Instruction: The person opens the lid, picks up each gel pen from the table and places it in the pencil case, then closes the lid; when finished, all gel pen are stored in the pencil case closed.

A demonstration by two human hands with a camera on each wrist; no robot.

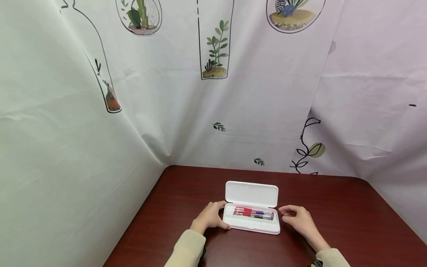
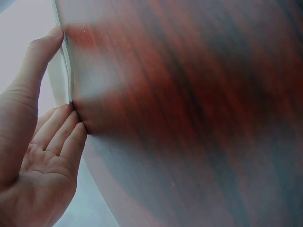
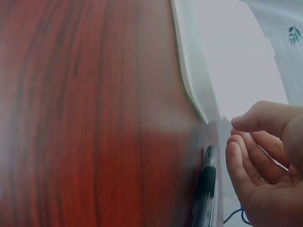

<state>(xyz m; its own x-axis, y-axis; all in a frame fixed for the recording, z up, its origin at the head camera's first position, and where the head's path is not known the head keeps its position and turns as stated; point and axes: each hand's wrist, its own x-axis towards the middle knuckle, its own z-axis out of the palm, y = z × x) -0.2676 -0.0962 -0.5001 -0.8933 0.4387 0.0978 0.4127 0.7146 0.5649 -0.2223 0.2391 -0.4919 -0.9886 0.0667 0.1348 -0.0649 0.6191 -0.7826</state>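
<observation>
A white pencil case (image 1: pixel 251 225) lies on the table with its lid (image 1: pixel 251 193) raised at the back. Several clear pens (image 1: pixel 250 213) with red, blue and dark parts lie inside. My left hand (image 1: pixel 210 216) holds the case's left end, thumb at the front corner and fingers at the back corner. Just off the right end is my right hand (image 1: pixel 300 219), fingers loosely bent and nothing between them. In the right wrist view, a clear pen with a black grip (image 3: pixel 206 182) lies on the table beside the case, below the right hand (image 3: pixel 265 161).
The dark red wooden table (image 1: pixel 186 185) has rounded back corners. A white cloth (image 1: pixel 250 104) printed with plants in glass jars hangs behind it and along both sides. Below the right hand, a thin dark cord (image 3: pixel 242 215) shows in the right wrist view.
</observation>
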